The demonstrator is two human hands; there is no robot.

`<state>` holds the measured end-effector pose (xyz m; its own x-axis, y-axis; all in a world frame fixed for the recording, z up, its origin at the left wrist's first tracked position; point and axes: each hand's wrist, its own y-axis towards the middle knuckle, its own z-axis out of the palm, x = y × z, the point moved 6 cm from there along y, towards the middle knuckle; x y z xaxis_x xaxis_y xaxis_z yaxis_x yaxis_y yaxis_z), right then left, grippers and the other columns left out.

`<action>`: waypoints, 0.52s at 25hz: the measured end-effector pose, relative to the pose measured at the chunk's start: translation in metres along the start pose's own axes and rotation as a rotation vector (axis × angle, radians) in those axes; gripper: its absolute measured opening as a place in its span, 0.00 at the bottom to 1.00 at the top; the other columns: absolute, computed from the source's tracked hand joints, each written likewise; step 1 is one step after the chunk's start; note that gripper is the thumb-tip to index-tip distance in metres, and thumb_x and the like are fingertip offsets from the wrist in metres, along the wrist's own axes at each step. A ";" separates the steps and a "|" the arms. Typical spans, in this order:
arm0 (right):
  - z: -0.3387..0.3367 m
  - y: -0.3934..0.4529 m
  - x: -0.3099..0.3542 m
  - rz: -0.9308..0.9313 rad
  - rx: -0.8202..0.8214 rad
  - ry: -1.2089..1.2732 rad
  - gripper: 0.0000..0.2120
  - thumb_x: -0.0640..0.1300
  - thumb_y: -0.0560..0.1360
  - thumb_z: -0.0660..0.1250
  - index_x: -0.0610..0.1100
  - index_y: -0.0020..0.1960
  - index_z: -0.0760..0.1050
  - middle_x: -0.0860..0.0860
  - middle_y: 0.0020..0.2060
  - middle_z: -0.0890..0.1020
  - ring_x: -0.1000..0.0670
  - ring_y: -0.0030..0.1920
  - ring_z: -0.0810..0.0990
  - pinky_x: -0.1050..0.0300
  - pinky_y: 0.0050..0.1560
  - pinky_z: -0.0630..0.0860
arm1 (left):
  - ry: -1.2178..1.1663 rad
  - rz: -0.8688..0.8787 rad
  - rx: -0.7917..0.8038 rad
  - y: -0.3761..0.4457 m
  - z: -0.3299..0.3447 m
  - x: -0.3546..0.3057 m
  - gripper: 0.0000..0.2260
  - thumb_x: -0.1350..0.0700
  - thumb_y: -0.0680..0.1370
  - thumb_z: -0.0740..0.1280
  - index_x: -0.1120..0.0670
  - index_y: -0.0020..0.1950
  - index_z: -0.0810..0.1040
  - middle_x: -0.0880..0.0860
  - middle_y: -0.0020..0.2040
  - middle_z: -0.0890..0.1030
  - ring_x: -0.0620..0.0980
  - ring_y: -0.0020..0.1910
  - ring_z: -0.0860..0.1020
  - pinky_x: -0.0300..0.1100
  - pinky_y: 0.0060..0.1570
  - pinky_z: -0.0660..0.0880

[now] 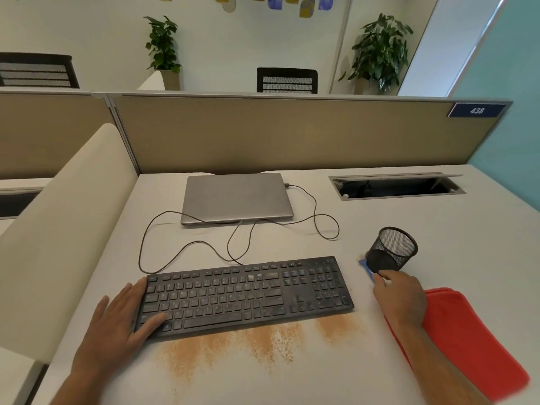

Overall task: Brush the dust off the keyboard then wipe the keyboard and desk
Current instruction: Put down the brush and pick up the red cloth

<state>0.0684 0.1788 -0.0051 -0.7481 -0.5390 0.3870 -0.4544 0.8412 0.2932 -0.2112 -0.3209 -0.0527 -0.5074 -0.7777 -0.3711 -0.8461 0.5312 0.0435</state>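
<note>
So the black keyboard [247, 293] sat flat on the white desk [409, 223], and we used it as our reference for everything else. It looked pretty dusty across the keys. Right along the keyboard's near edge there was a wide smear of orange-brown dust [248, 343] spread over the desk surface.

Our left hand [122, 323] lay flat on the keyboard's left end, fingers straight and a bit apart, thumb across the bottom-left keys. Our right hand [400, 296] was just off the keyboard's right end, fingertips pinched on the handle of a small blue brush [367, 267]; most of that brush was hidden, so we couldn't tell much about its shape.

Just beyond that hand, a black mesh pen cup [391, 249] was tipped over on its side, touching or right next to the brush. Under our right forearm, right of the keyboard, was a folded red cloth [473, 346].

Behind the keyboard, a closed grey laptop [236, 198] lay flat, with a thin dark cable [315, 211] looping loosely between the two. Further right of the laptop was an open cable hatch [397, 187] in the desk.
</note>
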 end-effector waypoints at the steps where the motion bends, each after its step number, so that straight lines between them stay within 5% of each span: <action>1: -0.011 -0.004 -0.004 0.007 -0.055 0.061 0.03 0.42 0.71 0.71 0.44 0.43 0.83 0.47 0.40 0.84 0.44 0.40 0.78 0.54 0.39 0.75 | -0.004 0.001 -0.004 0.000 -0.001 0.000 0.43 0.23 0.73 0.46 0.45 0.82 0.53 0.47 0.79 0.63 0.45 0.79 0.55 0.50 0.78 0.47; 6: -0.061 -0.008 -0.062 0.091 -0.142 0.102 0.08 0.41 0.72 0.69 0.41 0.49 0.82 0.44 0.47 0.84 0.40 0.49 0.80 0.49 0.54 0.75 | -0.027 -0.003 0.004 0.000 -0.001 0.000 0.45 0.21 0.71 0.46 0.46 0.82 0.55 0.48 0.79 0.63 0.47 0.79 0.57 0.52 0.78 0.47; 10: -0.071 -0.007 -0.126 0.302 0.069 -0.009 0.17 0.48 0.69 0.72 0.45 0.56 0.79 0.43 0.54 0.82 0.39 0.56 0.78 0.45 0.59 0.74 | -0.062 0.086 -0.176 0.014 -0.019 -0.036 0.46 0.23 0.73 0.50 0.56 0.78 0.65 0.57 0.76 0.68 0.58 0.76 0.64 0.61 0.74 0.57; 13: -0.077 -0.009 -0.144 0.365 0.164 -0.035 0.20 0.53 0.67 0.71 0.49 0.57 0.78 0.47 0.55 0.81 0.40 0.57 0.77 0.44 0.58 0.75 | -0.167 0.255 -0.292 0.037 -0.021 -0.124 0.41 0.27 0.75 0.55 0.57 0.76 0.68 0.57 0.73 0.72 0.56 0.73 0.67 0.56 0.72 0.63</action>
<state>0.2170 0.2457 0.0043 -0.8893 -0.2042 0.4093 -0.2247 0.9744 -0.0021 -0.1828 -0.2122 0.0140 -0.6936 -0.5554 -0.4587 -0.7196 0.5635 0.4058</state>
